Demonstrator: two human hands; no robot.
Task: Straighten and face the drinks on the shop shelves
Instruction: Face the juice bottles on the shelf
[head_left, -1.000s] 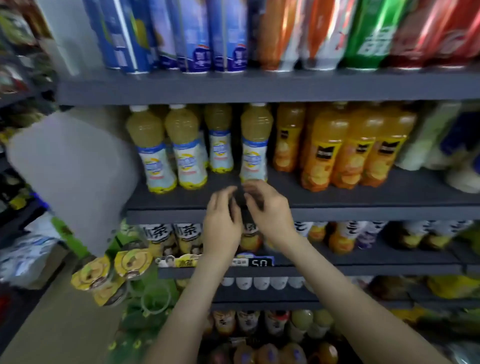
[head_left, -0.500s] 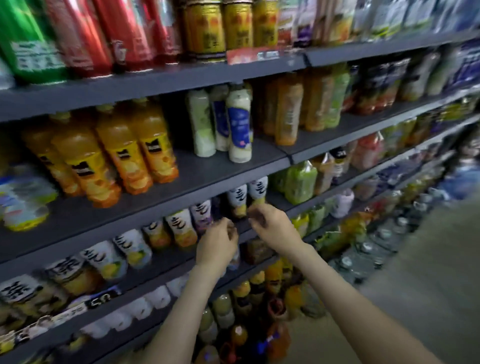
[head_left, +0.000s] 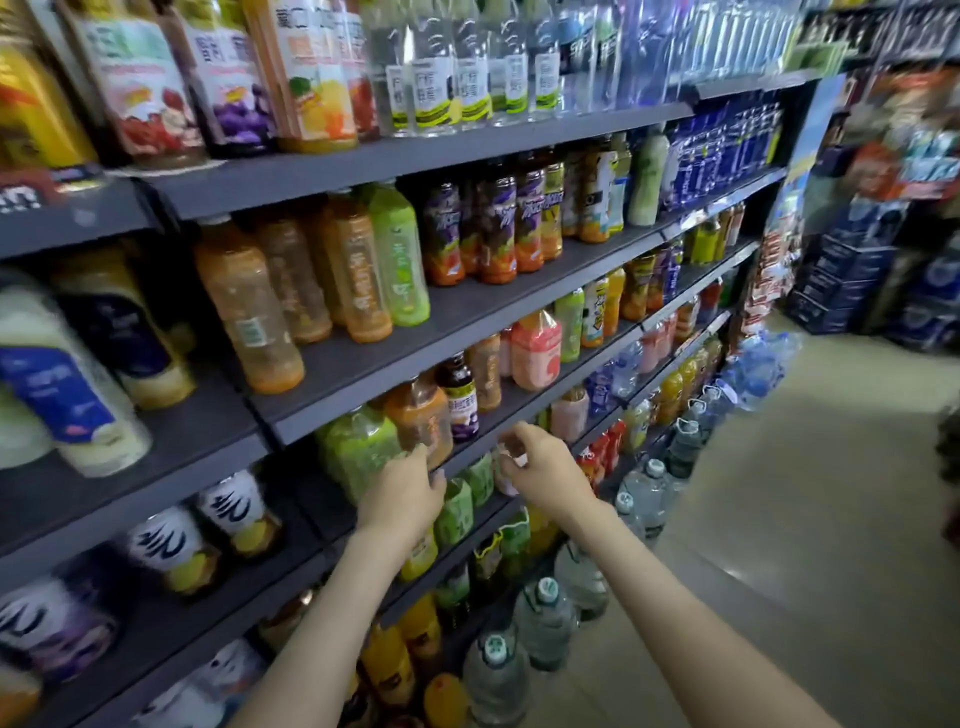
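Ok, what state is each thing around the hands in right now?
green bottle: upright, at shelf front
amber bottle: upright
purple-label bottle: upright, capped, label facing out
pink bottle: upright, capped
water jugs: upright on floor, capped
left hand: fingers loosely curled at the green bottle, no clear grip
right hand: loosely curled, holding nothing visible

Green bottle (head_left: 358, 449) stands upright just beside the left hand (head_left: 404, 501); amber bottle (head_left: 420, 413) and purple-labelled bottle (head_left: 461, 397) stand above, toward the right hand (head_left: 545, 470).
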